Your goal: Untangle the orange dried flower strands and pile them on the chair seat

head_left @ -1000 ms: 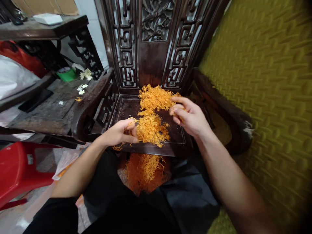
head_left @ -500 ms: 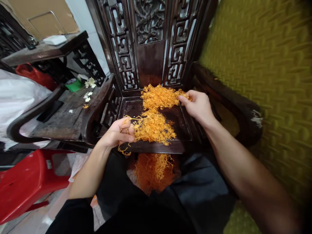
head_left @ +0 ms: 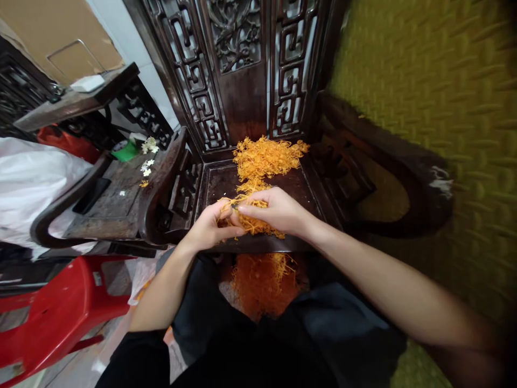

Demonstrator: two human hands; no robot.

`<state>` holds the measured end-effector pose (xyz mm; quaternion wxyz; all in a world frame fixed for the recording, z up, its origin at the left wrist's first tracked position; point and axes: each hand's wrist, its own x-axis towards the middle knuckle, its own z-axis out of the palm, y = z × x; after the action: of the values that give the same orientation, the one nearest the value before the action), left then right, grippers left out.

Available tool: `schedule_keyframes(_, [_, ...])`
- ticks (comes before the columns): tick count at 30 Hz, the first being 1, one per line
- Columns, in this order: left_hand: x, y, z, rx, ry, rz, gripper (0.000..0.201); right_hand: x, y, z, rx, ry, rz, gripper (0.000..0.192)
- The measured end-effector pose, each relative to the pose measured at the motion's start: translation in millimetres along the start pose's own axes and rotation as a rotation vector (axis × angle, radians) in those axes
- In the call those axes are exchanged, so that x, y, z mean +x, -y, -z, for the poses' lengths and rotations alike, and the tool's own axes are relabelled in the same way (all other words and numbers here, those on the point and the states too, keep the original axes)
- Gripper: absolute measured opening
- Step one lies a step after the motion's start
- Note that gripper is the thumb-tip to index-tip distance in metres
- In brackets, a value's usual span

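Over the front of a dark carved wooden chair seat (head_left: 220, 180), my two hands meet. My left hand (head_left: 208, 226) is closed around several thin orange strings (head_left: 224, 206). Just to its right, my right hand (head_left: 278, 210) pinches at the same strings, its thumb and fingertips almost touching the left fingers. Beneath the hands lies a near pile of tangled orange strings (head_left: 262, 227), partly covered by them. A larger pile of knotted orange strings (head_left: 264, 156) sits at the back of the seat, against the backrest.
Between my knees, below the seat edge, is a reddish container of more orange strings (head_left: 258, 285). To the left stand a second wooden chair (head_left: 109, 215) with green tape (head_left: 124, 151) and white flowers (head_left: 149, 145), and a red plastic chair (head_left: 60, 302). A yellow-green textured surface (head_left: 404, 70) is at right.
My right hand has moved from the back pile left and toward me, meeting my left hand. The left hand has shifted slightly right, still holding strings. The view has tilted a little.
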<state>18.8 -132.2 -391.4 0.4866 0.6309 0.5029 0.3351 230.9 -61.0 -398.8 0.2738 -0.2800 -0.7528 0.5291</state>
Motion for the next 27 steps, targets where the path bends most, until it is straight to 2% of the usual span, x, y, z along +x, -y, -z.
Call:
schedule_keyframes(3, [-2.3,-0.1,-4.7,-0.142,-0.065,0.029,0.051,7.6,-13.6,23.0,-0.429,-0.255,0.046,0.028])
schedule_keyframes(5, [-5.3,0.4,-4.4,-0.337,-0.145,0.016,0.061,11.8,-31.1,47.7,-0.663,-0.469,-0.035,0.024])
schedule_keyframes(7, [-7.3,0.6,-2.0,-0.493,-0.193,-0.028,0.06,14.9,-51.2,70.5,-0.697,-0.574,-0.154,0.024])
schedule_keyframes(9, [-7.4,0.3,0.9,-0.595,-0.155,-0.031,0.056,17.3,-68.2,82.9,-0.543,-0.519,-0.26,0.027])
schedule_keyframes(12, [-5.8,-0.4,3.4,-0.68,-0.066,0.002,0.073,21.1,-79.2,78.9,-0.232,-0.42,-0.347,0.025])
schedule_keyframes(17, [-7.8,-2.0,4.7,-0.721,-0.049,-0.031,0.083,28.5,-68.4,57.1,0.264,-0.387,-0.35,0.016])
schedule_keyframes(19, [-9.4,-3.5,5.5,-0.742,-0.026,-0.028,0.083,30.6,-67.1,53.0,0.298,-0.334,-0.363,0.017])
schedule_keyframes(21, [-9.7,-5.1,6.7,-0.778,-0.016,-0.024,0.084,32.9,-71.2,48.9,0.086,-0.317,-0.354,0.019])
schedule_keyframes(24, [-7.8,-5.6,9.7,-0.827,-0.036,-0.015,0.087,37.5,-82.5,37.2,-0.515,-0.315,-0.271,0.02])
schedule_keyframes(27, [-6.3,-3.4,12.2,-0.827,-0.058,-0.026,0.091,41.5,-91.6,21.5,-0.885,-0.192,-0.164,0.031])
